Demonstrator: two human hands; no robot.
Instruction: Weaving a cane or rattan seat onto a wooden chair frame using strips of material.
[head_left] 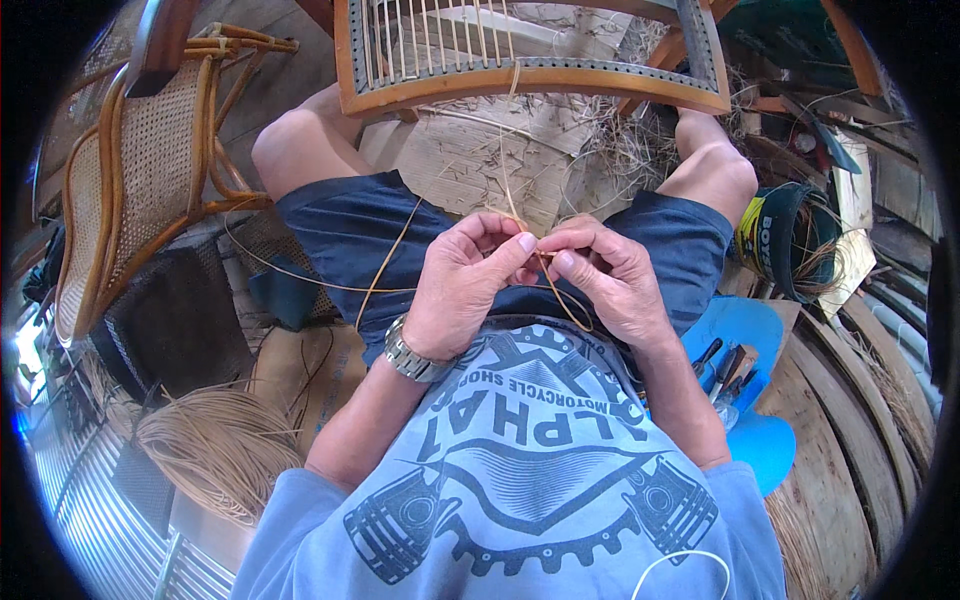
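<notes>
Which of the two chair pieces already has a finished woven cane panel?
The rattan chair at the person's left, with a closed woven panel. The wooden frame ahead holds only separate parallel strands.

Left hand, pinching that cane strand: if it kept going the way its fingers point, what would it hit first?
The left hand points right, so it would meet the right hand first; their fingertips already look nearly touching around the cane strand, though depth is unclear.

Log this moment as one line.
left hand: pinching cane strand | right hand: pinching same strand, fingertips meeting | wooden seat frame: ahead of knees, partly strung | cane coil: floor, person's left
</notes>
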